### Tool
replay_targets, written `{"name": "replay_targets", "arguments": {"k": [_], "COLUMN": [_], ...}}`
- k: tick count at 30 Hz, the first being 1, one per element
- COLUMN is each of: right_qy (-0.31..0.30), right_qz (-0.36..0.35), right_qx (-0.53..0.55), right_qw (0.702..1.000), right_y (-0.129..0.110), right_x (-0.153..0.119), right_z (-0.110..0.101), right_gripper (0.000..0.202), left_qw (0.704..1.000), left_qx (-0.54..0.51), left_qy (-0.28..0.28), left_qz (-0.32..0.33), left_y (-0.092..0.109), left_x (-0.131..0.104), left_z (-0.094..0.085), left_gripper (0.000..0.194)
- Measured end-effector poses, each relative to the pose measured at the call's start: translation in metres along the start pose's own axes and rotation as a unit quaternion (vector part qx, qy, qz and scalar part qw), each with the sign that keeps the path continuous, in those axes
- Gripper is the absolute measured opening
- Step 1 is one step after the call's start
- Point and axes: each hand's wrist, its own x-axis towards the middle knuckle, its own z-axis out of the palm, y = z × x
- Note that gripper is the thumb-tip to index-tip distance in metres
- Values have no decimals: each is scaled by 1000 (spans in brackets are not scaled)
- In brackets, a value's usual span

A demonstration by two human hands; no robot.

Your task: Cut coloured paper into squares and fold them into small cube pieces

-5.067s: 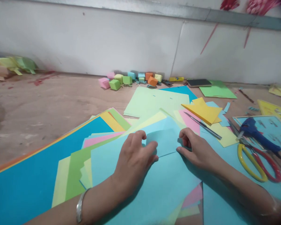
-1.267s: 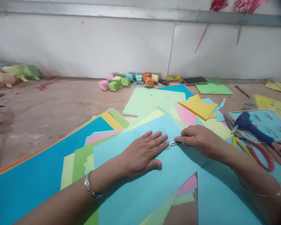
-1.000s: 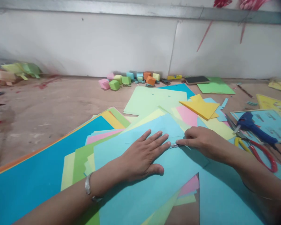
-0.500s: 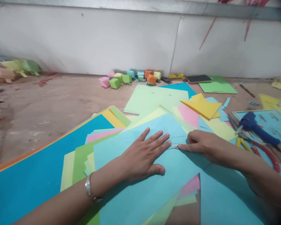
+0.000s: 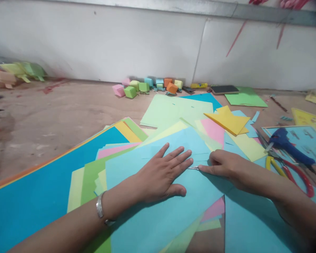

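My left hand (image 5: 168, 172) lies flat on a large light blue sheet of paper (image 5: 147, 225), its fingers spread and a silver bracelet (image 5: 99, 205) at the wrist. Just right of its fingertips, my right hand (image 5: 223, 163) points its index finger down at a thin, silvery-white sliver (image 5: 192, 168) on the sheet. The other right fingers are curled under, and the thumb is hidden. Whether the sliver is paper or metal is too small to tell. Fine dark lines (image 5: 200, 154) run across the paper above the fingertips.
Coloured sheets, including a dark blue one (image 5: 42, 182), spread beneath and around. To the right lie a blue glue gun (image 5: 289, 144) and red-and-yellow-handled tools (image 5: 300, 174). Further back are a folded yellow paper shape (image 5: 229, 121), a phone (image 5: 224, 90) and small paper cubes (image 5: 130, 92) by the wall.
My right index fingertip has shifted slightly left and down along the sliver. My left hand stays flat in the same place; the view has tilted a little.
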Motion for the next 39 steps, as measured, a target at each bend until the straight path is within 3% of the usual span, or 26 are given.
{"name": "replay_targets", "arguments": {"k": [5, 10, 16, 21, 23, 28, 33, 39], "right_qy": [2, -6, 29, 40, 43, 34, 50, 68], "right_qz": [10, 79, 21, 25, 19, 21, 8, -9], "right_qx": [12, 63, -23, -40, -39, -34, -45, -88], "right_qw": [1000, 995, 999, 998, 998, 999, 998, 994], "right_y": [-8, -17, -30, -27, -25, -25, -31, -45], "right_x": [2, 8, 15, 11, 10, 8, 11, 23], "right_z": [0, 0, 8, 15, 16, 16, 20, 30], "right_gripper": [43, 36, 38, 39, 42, 49, 46, 45], "left_qw": [1000, 1000, 1000, 999, 999, 999, 998, 998], "left_qx": [-7, -10, -17, 17, 35, 18, 1, -5], "left_qy": [-9, 4, -3, 41, 36, -18, 4, -7], "left_qz": [-5, 1, -1, 5, -11, -48, -57, -60], "left_y": [0, 0, 2, -12, -23, -36, -35, -35], "left_x": [0, 0, 0, -8, -14, -23, -23, -23], "left_z": [-2, 1, -4, -31, -37, -29, -25, -26], "left_gripper": [81, 79, 79, 40, 36, 41, 39, 39]}}
